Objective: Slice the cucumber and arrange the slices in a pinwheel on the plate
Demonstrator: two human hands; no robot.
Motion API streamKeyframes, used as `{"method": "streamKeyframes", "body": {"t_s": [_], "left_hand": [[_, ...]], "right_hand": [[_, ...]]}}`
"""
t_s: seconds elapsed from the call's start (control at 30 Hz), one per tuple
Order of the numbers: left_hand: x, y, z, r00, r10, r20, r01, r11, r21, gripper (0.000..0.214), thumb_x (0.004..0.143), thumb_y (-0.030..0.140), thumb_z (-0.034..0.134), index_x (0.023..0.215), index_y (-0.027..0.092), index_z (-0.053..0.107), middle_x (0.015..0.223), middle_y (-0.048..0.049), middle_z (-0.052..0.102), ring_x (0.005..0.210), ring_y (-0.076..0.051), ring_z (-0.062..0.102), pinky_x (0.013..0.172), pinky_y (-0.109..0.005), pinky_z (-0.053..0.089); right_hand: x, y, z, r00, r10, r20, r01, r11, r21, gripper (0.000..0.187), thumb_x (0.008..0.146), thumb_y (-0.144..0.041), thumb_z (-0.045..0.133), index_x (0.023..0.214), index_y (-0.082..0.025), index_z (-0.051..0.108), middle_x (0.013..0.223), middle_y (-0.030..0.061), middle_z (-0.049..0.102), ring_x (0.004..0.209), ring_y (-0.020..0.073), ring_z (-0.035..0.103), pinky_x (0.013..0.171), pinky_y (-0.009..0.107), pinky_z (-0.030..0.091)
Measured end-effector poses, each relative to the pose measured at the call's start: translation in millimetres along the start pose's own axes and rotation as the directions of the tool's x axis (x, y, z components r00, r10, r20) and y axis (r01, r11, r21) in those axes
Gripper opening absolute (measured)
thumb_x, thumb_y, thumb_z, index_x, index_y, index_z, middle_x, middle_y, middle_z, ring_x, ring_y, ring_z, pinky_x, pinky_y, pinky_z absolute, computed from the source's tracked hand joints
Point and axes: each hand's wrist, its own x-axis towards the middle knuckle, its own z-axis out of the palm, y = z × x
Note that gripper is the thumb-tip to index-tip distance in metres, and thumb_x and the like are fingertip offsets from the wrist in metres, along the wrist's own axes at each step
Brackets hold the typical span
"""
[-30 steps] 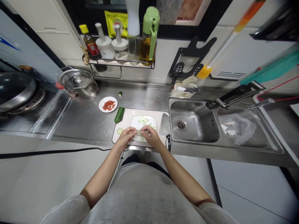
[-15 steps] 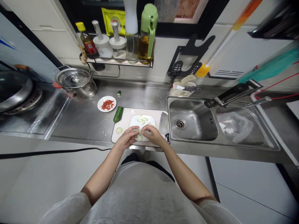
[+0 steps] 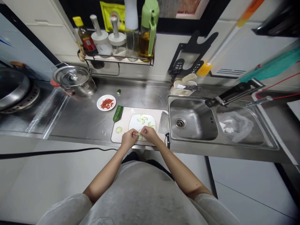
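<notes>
Over the near edge of a white plate (image 3: 134, 122), my left hand (image 3: 128, 138) and my right hand (image 3: 149, 135) almost meet. Their fingers are pinched on a thin, pale cucumber slice (image 3: 138, 134), mostly covered by the fingertips. Fanned cucumber slices (image 3: 142, 118) lie at the plate's far side, with more at its right and near sides. Under the plate is a pale cutting board (image 3: 124, 122). A small stack of cucumber rounds (image 3: 118, 130) sits on its left part. The cut cucumber (image 3: 117, 113) rests at its upper left corner, and a cleaver (image 3: 164, 122) lies along its right side.
A small white dish (image 3: 99, 103) of chopped red pieces and a cucumber end (image 3: 118, 91) are behind the board. A lidded steel pot (image 3: 85, 86) stands further left. At right is a double sink (image 3: 194, 125) with a plastic bag (image 3: 239, 125). A bottle rack (image 3: 119, 59) hangs above.
My left hand's fingers have closed inward, and both hands have come together around the slice. The cleaver's handle shows more fully. The view has shifted slightly.
</notes>
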Motion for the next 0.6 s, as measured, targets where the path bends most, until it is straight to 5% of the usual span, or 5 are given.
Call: {"method": "streamKeyframes", "body": {"t_s": [0.2, 0.6], "left_hand": [[1.1, 12.3, 0.5, 0.999, -0.041, 0.022, 0.031, 0.943, 0.331, 0.014, 0.081, 0.033, 0.057, 0.090, 0.027, 0.066, 0.080, 0.0014, 0.070, 0.086, -0.020, 0.063, 0.084, -0.035, 0.032], [7.2, 16.2, 3.2, 0.997, -0.059, 0.057, 0.031, 0.912, 0.410, 0.016, 0.079, 0.026, 0.054, 0.089, 0.026, 0.066, 0.086, -0.0015, 0.072, 0.092, -0.022, 0.062, 0.083, -0.037, 0.029]], "right_hand": [[5.4, 1.3, 3.9, 0.997, -0.047, 0.056, 0.057, 0.978, -0.201, 0.007, 0.080, -0.021, 0.056, 0.076, -0.018, 0.061, 0.066, -0.0014, 0.058, 0.065, 0.0123, 0.049, 0.059, 0.022, 0.029], [6.5, -2.4, 1.8, 0.992, -0.027, 0.122, 0.070, 0.930, -0.362, 0.015, 0.087, -0.018, 0.051, 0.084, -0.016, 0.066, 0.079, 0.0031, 0.064, 0.074, 0.0136, 0.052, 0.063, 0.023, 0.030]]}}
